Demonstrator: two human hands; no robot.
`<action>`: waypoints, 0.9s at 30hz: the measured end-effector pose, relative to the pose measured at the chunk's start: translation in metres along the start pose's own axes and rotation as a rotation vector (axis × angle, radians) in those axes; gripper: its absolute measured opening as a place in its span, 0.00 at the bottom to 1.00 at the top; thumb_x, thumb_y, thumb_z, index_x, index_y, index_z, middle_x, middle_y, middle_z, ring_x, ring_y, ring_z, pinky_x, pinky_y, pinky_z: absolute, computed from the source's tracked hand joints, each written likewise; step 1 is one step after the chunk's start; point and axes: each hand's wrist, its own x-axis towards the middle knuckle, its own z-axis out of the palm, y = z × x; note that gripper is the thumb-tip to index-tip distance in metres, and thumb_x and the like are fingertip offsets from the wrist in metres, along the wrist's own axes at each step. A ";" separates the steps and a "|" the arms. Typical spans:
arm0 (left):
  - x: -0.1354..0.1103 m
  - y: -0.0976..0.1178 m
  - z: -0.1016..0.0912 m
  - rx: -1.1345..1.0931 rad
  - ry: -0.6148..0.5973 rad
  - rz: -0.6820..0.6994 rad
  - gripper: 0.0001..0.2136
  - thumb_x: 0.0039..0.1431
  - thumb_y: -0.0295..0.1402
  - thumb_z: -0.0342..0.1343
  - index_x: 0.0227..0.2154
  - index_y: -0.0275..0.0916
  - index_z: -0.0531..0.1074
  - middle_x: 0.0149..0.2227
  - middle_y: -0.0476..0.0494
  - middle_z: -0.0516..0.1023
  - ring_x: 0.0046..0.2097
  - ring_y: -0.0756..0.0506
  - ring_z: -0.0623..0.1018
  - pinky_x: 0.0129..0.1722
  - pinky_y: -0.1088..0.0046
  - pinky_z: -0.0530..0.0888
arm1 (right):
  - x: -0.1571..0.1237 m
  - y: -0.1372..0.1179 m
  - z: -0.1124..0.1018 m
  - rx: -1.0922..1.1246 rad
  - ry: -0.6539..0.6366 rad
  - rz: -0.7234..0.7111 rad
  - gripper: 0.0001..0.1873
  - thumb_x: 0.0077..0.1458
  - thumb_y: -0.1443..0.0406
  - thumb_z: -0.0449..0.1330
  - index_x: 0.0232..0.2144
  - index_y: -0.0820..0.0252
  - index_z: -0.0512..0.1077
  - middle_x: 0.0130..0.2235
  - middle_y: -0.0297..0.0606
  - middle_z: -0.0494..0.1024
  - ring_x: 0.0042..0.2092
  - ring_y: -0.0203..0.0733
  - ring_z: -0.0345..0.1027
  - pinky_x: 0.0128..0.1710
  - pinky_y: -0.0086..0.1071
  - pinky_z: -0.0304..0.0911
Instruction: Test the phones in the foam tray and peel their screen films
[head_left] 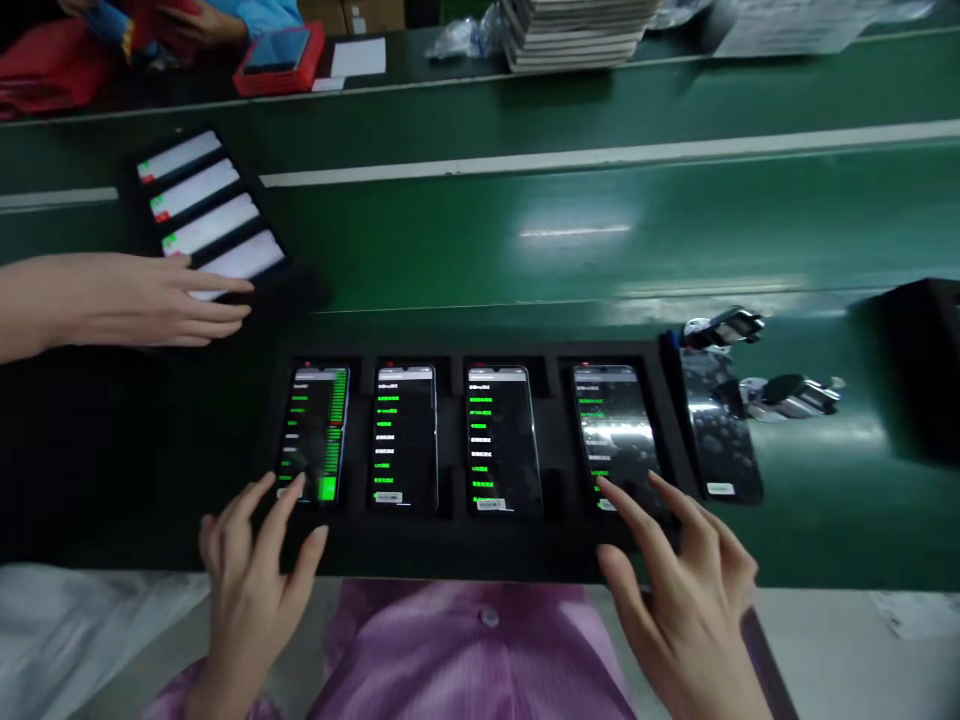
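Note:
A black tray in front of me holds several phones side by side, their dark screens lit with green text. My left hand is open, fingers spread, with a fingertip on the lower screen of the leftmost phone. My right hand is open too, its index finger touching the bottom of the rightmost phone. Two more phones lie between them, untouched.
Another person's hand reaches in from the left onto a second black tray of white-screened phones. A film-covered phone and two small clips lie at the right. Stacked trays and a red case sit beyond the green belt.

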 end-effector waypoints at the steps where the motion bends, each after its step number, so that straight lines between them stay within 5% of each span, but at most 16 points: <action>1: 0.000 0.006 0.001 0.007 -0.030 0.001 0.25 0.76 0.43 0.54 0.72 0.50 0.67 0.67 0.31 0.71 0.68 0.29 0.72 0.74 0.33 0.57 | -0.003 -0.005 0.003 -0.015 -0.028 0.010 0.24 0.77 0.52 0.51 0.68 0.42 0.69 0.71 0.55 0.64 0.66 0.83 0.62 0.49 0.77 0.67; 5: -0.003 0.034 -0.002 0.083 -0.184 -0.018 0.26 0.77 0.47 0.50 0.73 0.54 0.66 0.68 0.29 0.65 0.69 0.23 0.67 0.67 0.20 0.62 | -0.012 -0.025 0.015 -0.073 -0.075 0.004 0.27 0.74 0.48 0.52 0.71 0.34 0.69 0.75 0.56 0.57 0.71 0.95 0.50 0.41 0.87 0.66; 10: 0.003 0.067 0.008 0.216 -0.342 -0.016 0.23 0.76 0.48 0.52 0.71 0.64 0.68 0.73 0.29 0.54 0.73 0.13 0.58 0.52 0.07 0.65 | -0.006 -0.035 0.026 -0.157 -0.059 -0.012 0.28 0.75 0.45 0.47 0.62 0.39 0.80 0.71 0.59 0.62 0.72 0.96 0.47 0.42 0.91 0.64; 18: 0.075 0.074 0.039 0.184 -0.427 -0.136 0.23 0.76 0.50 0.53 0.70 0.65 0.69 0.69 0.30 0.55 0.76 0.12 0.52 0.59 0.07 0.59 | 0.061 -0.034 0.052 -0.157 -0.147 0.081 0.27 0.74 0.43 0.50 0.65 0.34 0.77 0.72 0.57 0.59 0.74 0.92 0.46 0.49 0.94 0.57; 21: 0.091 0.073 0.037 0.152 -0.440 -0.154 0.21 0.78 0.49 0.51 0.69 0.65 0.71 0.69 0.31 0.57 0.76 0.12 0.51 0.60 0.07 0.58 | 0.080 -0.023 0.045 -0.099 -0.124 0.054 0.26 0.74 0.42 0.53 0.65 0.34 0.77 0.69 0.56 0.64 0.73 0.90 0.48 0.50 0.93 0.57; 23: 0.090 0.067 0.028 0.101 -0.355 -0.107 0.21 0.78 0.48 0.50 0.69 0.60 0.73 0.71 0.30 0.56 0.77 0.13 0.51 0.63 0.10 0.58 | 0.081 -0.005 0.027 0.017 -0.038 -0.033 0.25 0.75 0.45 0.53 0.65 0.38 0.76 0.66 0.54 0.68 0.72 0.84 0.55 0.56 0.86 0.61; 27: 0.073 0.032 0.008 -0.011 0.035 -0.067 0.24 0.75 0.46 0.56 0.67 0.42 0.74 0.73 0.24 0.58 0.76 0.19 0.59 0.69 0.28 0.66 | 0.063 0.037 -0.008 0.186 0.216 -0.096 0.16 0.76 0.62 0.56 0.60 0.49 0.77 0.59 0.46 0.76 0.59 0.53 0.74 0.58 0.46 0.71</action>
